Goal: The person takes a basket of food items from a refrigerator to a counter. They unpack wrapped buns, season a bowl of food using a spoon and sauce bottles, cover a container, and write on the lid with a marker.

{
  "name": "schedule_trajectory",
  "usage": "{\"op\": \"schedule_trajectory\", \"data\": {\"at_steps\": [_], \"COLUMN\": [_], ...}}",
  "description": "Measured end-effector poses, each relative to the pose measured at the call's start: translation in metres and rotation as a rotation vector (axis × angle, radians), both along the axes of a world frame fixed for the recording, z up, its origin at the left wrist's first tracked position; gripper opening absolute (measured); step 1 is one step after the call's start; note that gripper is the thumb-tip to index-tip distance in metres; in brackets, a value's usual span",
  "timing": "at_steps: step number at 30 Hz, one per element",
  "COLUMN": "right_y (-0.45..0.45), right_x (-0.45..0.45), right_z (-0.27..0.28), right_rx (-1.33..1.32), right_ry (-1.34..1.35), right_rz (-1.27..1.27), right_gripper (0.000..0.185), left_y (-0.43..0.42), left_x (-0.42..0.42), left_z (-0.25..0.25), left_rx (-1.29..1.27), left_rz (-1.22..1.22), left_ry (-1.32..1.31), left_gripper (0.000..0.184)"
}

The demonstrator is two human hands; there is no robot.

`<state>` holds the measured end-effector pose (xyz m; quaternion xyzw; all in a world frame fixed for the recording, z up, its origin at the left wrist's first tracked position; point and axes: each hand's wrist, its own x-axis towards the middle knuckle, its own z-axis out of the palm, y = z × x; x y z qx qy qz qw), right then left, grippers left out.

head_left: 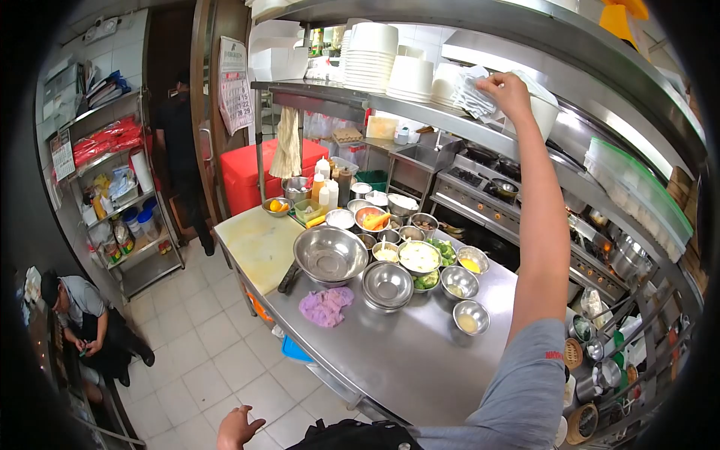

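Observation:
My right hand (508, 94) is raised to the steel shelf (352, 96), with its fingers pinched on a bunch of white paper slips (474, 91). What is printed on them is too small to read. White stacked tubs (371, 56) stand to the left of the slips, and a white container (541, 116) is behind my wrist. Low in the view, my left hand (238, 427) hangs over the floor short of the table, fingers apart and nothing in it.
Below, the steel table (420, 352) carries metal bowls (330, 255), a purple cloth (326, 305), a knife (287, 277) and a cutting board (266, 244). Stoves (480, 202) line the back. One person (94, 322) sits at lower left; another (180, 150) stands by the doorway.

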<state>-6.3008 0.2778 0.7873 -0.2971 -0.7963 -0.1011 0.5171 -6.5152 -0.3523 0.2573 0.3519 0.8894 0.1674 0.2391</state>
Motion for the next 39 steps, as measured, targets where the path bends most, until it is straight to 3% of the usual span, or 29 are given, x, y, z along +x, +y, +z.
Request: {"op": "schedule_trajectory", "data": {"at_steps": [4, 10, 15, 23, 28, 31, 33, 35, 36, 38, 39], "right_y": [0.011, -0.012, -0.024, 0.006, 0.02, -0.01, -0.1, -0.182, -0.238, -0.318, -0.338], "right_x": [-0.003, -0.005, -0.006, -0.014, -0.025, -0.043, -0.066, -0.096, -0.115, -0.153, -0.183], "right_z": [-0.001, 0.002, 0.001, -0.008, -0.034, -0.062, -0.102, -0.163, -0.197, -0.284, -0.337], "right_rx": [0.288, 0.108, 0.151, 0.18, 0.061, 0.281, 0.421, 0.213, -0.025, -0.585, -0.559], "right_ry": [0.06, -0.04, -0.032, -0.137, -0.137, -0.116, 0.067, 0.097, 0.095, -0.089, -0.304], "right_rz": [0.07, 0.024, 0.038, -0.182, -0.17, -0.273, -0.046, 0.262, 0.576, 0.811, 1.021], "right_gripper": [0.037, 0.034, 0.03, 0.029, 0.035, 0.043, 0.036, 0.032, 0.03, 0.022, 0.024], "left_y": [0.0, 0.007, 0.01, 0.012, -0.005, -0.034, -0.054, -0.084, -0.101, -0.137, -0.156], "left_x": [0.002, 0.003, 0.002, 0.01, 0.018, 0.027, 0.038, 0.05, 0.056, 0.07, 0.082], "left_z": [-0.002, 0.004, 0.005, 0.013, 0.016, 0.02, 0.036, 0.043, 0.043, 0.037, 0.036], "left_rx": [-0.018, -0.026, -0.037, -0.083, -0.056, -0.044, -0.068, -0.059, -0.033, -0.014, 0.013], "left_rz": [0.019, 0.036, 0.029, 0.108, 0.19, 0.24, 0.282, 0.393, 0.432, 0.537, 0.585], "left_ry": [-0.003, -0.019, -0.047, -0.022, -0.009, 0.016, 0.028, 0.026, 0.046, 0.048, 0.062], "left_gripper": [0.061, 0.061, 0.061, 0.062, 0.06, 0.059, 0.056, 0.054, 0.052, 0.049, 0.046]}}
